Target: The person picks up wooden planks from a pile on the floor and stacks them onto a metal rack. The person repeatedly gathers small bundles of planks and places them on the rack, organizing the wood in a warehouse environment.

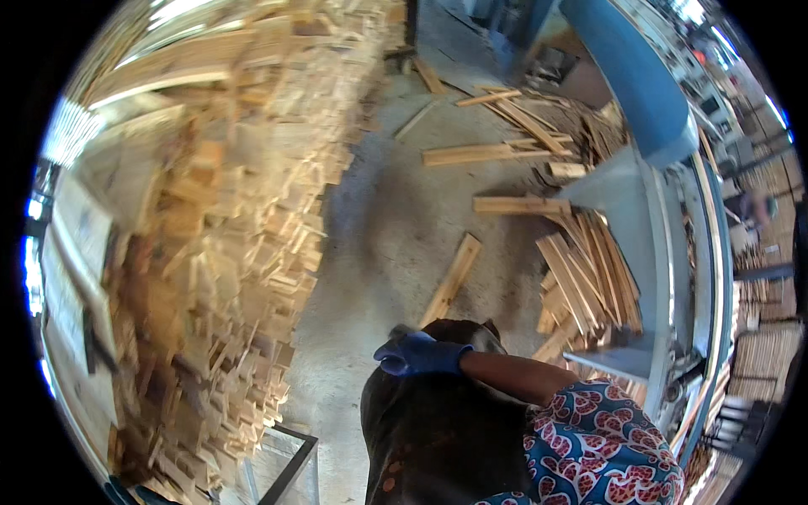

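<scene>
Lying across the top of the dark apron [442, 438], the blue-gloved right hand [414, 354] points leftward, its fingers close together and partly bent; blur at the tips means it cannot be told whether anything is gripped, and the bare forearm enters from the right out of a patterned sleeve [602, 438]. The left hand [145, 495] appears only as dark, glove-like tips at the lower left edge, near the wood pile [240, 278], its finger spread and hold undeterminable. The nearest loose plank [454, 278] lies on the floor [345, 290] just beyond the right hand.
</scene>
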Demonstrator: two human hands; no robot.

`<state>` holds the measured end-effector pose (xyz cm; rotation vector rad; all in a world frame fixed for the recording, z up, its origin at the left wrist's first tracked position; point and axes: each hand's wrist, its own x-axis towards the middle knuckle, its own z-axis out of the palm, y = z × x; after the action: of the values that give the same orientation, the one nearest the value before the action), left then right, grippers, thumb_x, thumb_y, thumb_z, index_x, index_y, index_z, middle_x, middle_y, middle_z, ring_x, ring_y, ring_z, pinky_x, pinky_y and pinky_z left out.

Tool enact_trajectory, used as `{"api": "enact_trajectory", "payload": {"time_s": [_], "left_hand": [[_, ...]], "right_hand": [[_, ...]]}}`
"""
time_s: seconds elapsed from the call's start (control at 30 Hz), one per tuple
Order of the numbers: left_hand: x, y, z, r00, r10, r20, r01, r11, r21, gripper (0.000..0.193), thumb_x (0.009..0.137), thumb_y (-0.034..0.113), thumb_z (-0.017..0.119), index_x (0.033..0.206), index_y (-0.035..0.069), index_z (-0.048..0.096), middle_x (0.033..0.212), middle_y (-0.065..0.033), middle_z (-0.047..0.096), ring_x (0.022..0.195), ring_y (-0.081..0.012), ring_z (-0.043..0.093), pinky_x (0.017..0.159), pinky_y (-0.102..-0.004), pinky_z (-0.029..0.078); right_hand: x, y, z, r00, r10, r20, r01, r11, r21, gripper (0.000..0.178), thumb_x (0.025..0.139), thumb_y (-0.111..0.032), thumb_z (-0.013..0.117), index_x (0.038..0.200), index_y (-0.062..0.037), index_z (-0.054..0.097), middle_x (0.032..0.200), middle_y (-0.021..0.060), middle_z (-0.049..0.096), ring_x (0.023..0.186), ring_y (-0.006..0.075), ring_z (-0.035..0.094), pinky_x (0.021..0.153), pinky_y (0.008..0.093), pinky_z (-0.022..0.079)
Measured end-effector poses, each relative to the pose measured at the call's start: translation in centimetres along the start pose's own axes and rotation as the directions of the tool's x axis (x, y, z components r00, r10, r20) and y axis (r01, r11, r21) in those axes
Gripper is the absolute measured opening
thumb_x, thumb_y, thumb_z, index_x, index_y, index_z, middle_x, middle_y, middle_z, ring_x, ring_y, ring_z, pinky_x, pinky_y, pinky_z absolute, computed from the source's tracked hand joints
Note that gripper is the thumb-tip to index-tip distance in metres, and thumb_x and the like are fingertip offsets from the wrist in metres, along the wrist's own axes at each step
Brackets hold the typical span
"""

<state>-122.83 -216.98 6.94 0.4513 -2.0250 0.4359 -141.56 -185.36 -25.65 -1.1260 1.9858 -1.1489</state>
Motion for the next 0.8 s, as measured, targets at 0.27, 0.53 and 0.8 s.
{"api": "enact_trajectory", "payload": {"time_s": [0.27, 0.53, 0.8], "left_hand": [[-1.6, 23.8, 13.4, 0.696, 0.438, 0.569, 0.271, 0.573, -0.773, 0.033, 0.085, 0.012, 0.053, 0.113, -0.005, 0.057, 0.117, -0.0194, 0.058, 0.112, -0.0326, 0.053, 0.097, -0.0409, 0.039], [-13.1, 40.7, 17.2, 0.422, 0.662, 0.619, 0.414, 0.467, -0.782, 0.067, 0.075, 0.013, 0.070, 0.133, 0.000, 0.038, 0.132, -0.0196, 0.045, 0.118, -0.0332, 0.046, 0.099, -0.0396, 0.036], [-21.0, 48.5, 19.7, 0.072, 0.569, 0.819, 0.752, 0.509, -0.419, 0.088, 0.070, 0.021, 0.075, 0.139, 0.000, 0.025, 0.136, -0.0219, 0.038, 0.122, -0.0334, 0.042, 0.102, -0.0399, 0.034]], "right_hand": [[-15.9, 7.7, -1.9, 0.905, 0.415, -0.099, -0.419, 0.908, -0.025, 0.036, 0.084, -0.043, 0.054, 0.101, -0.0127, 0.063, 0.097, 0.0163, 0.063, 0.085, 0.0336, 0.061, 0.072, 0.0426, 0.048], [-24.6, 15.0, -3.4, 0.775, 0.594, -0.215, -0.486, 0.778, 0.398, 0.039, 0.083, -0.041, 0.056, 0.107, -0.0108, 0.062, 0.099, 0.0166, 0.063, 0.089, 0.0339, 0.061, 0.078, 0.0376, 0.048], [-28.1, 19.1, -15.6, 0.621, 0.769, -0.152, -0.709, 0.633, 0.311, 0.039, 0.082, -0.035, 0.060, 0.111, -0.0092, 0.062, 0.102, 0.0164, 0.064, 0.094, 0.0323, 0.061, 0.083, 0.0389, 0.047]]}}
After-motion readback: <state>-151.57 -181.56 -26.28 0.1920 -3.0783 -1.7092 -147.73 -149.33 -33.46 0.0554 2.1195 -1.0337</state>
